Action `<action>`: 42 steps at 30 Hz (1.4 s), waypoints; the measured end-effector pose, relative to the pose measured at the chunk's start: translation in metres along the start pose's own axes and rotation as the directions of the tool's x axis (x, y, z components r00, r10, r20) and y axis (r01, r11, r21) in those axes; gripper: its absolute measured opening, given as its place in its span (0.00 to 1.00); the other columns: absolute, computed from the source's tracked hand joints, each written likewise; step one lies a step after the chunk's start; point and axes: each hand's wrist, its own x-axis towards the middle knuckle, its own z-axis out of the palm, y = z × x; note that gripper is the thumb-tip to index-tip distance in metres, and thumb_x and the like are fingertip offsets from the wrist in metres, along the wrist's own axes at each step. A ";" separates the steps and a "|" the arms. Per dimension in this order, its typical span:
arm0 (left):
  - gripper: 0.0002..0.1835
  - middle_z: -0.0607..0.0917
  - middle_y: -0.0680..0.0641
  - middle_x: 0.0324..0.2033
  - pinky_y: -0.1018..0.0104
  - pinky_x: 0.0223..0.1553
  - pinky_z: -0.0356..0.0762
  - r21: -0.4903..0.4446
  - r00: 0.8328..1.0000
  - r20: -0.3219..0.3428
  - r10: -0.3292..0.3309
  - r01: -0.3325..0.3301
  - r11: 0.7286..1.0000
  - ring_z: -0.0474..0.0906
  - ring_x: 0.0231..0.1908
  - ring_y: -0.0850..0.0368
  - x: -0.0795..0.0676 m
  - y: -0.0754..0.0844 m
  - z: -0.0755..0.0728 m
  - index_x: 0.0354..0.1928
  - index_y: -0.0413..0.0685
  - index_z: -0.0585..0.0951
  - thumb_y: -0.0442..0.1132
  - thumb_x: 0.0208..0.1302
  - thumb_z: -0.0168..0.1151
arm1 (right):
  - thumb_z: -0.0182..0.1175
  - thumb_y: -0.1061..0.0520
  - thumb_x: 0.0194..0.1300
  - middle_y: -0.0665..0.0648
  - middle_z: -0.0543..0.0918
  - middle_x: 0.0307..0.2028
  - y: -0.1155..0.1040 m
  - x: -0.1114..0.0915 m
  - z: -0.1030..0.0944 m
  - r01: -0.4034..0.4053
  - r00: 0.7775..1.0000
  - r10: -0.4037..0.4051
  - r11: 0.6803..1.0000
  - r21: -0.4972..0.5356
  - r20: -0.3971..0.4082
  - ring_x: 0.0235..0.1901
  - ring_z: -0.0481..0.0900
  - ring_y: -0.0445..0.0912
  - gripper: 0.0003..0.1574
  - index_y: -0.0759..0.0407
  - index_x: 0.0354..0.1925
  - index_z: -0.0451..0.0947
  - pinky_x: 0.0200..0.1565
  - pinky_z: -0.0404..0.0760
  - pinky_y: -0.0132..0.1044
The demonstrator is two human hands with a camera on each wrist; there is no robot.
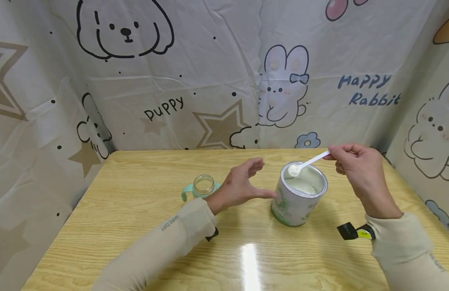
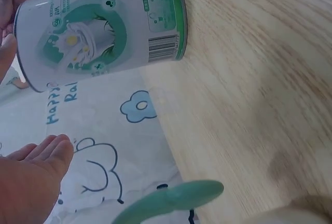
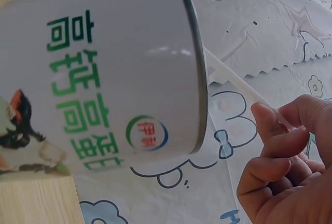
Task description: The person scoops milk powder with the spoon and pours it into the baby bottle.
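A white scoop [image 1: 313, 159] filled with pale powder is over the mouth of a milk powder tin [image 1: 293, 202]. My right hand [image 1: 361, 169] pinches the end of its handle between thumb and fingers; the right wrist view shows the same handle [image 3: 241, 85] behind the tin's rim. Powder lies inside the tin, which stands upright on the table. To its left, my left hand [image 1: 242, 184] is spread with fingers apart, its thumb reaching to the tin's side; whether it touches I cannot tell. Behind that hand stands a baby bottle [image 1: 204, 184] without a lid, its green handles partly hidden.
The wooden table [image 1: 137, 250] runs back to a printed cloth [image 1: 210, 81] hanging behind it. More of this cloth hangs at both sides. A green handle [image 2: 171, 199] of the bottle shows low in the left wrist view.
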 end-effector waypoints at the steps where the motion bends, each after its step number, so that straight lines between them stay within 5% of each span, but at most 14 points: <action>1: 0.54 0.73 0.46 0.68 0.65 0.66 0.70 -0.002 1.000 0.000 0.002 -0.002 1.000 0.69 0.67 0.53 -0.001 0.000 -0.001 0.73 0.45 0.65 0.46 0.44 0.84 | 0.66 0.50 0.68 0.43 0.87 0.27 0.000 0.000 0.001 0.002 1.000 -0.002 1.000 0.022 0.000 0.25 0.72 0.39 0.14 0.61 0.40 0.82 0.28 0.79 0.24; 42: 0.50 0.73 0.43 0.68 0.62 0.67 0.68 -0.016 0.999 -0.036 -0.007 0.006 1.000 0.69 0.67 0.51 -0.020 -0.007 -0.053 0.71 0.41 0.67 0.42 0.46 0.83 | 0.66 0.54 0.69 0.44 0.86 0.25 -0.018 0.001 0.049 0.064 0.997 -0.069 0.993 0.095 0.043 0.21 0.69 0.39 0.12 0.62 0.38 0.79 0.23 0.70 0.26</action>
